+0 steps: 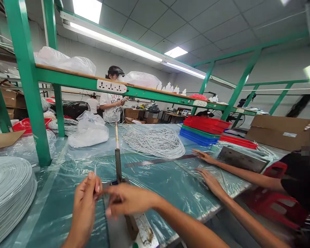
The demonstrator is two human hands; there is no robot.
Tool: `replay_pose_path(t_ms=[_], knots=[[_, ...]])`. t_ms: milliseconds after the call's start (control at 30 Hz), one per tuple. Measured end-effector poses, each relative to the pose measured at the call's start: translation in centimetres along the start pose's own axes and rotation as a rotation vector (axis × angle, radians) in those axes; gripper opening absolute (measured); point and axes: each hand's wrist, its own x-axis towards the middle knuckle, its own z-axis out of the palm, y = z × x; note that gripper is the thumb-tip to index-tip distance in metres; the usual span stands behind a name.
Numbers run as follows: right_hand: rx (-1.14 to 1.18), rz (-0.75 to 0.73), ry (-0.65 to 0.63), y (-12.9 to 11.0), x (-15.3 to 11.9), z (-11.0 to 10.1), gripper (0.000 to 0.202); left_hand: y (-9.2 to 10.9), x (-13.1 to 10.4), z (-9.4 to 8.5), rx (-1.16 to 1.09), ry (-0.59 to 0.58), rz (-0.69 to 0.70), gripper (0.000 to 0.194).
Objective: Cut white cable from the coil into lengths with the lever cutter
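My left hand is closed, thumb against forefinger, pinching a short thin white cable piece that sticks up from the fingertips. Just to its right, my right hand is blurred by motion; its bent fingers reach close to the left fingertips, and I cannot make out whether they hold anything. Beneath and behind the right hand stands a small bench press with an upright lever handle and a metal base. The right hand and forearm hide part of that press.
At left lies a big white cable coil; a loose cable bundle is beyond the press. A steel ruler lies midway. Stacked trays and a co-worker's hands are at right. A green shelf frame spans above.
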Motion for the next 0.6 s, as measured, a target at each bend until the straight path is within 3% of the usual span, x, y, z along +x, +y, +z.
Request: replay_pose_path(t_ms=[133, 233, 333, 433, 500, 600], knots=[[-0.167, 0.024, 0.058, -0.3, -0.2, 3.1, 0.036, 1.2, 0.5, 1.4, -0.118, -0.064, -0.093, 0.054], [0.041, 0.004, 0.15, 0.2, 0.5, 4.7, 0.028, 1.7, 0.8, 2.5, -0.184, -0.11, -0.149, 0.053], [0.332, -0.042, 0.205, 1.3, 0.9, 5.4, 0.05, 1.8, 0.8, 2.7, -0.105, -0.198, -0.127, 0.045], [0.529, -0.067, 0.319, 2.2, -0.4, 4.8, 0.059, 1.5, 0.3, 1.6, 0.306, -0.388, 0.04, 0.042], [0.588, -0.079, 0.482, 2.6, -2.3, 3.5, 0.056, 1.0, -0.5, 0.3, 0.679, -0.537, 0.144, 0.047], [0.667, -0.106, 0.8, 3.0, -6.4, 0.4, 0.046, 0.1, -1.7, -1.7, 1.163, -0.635, 0.113, 0.038]])
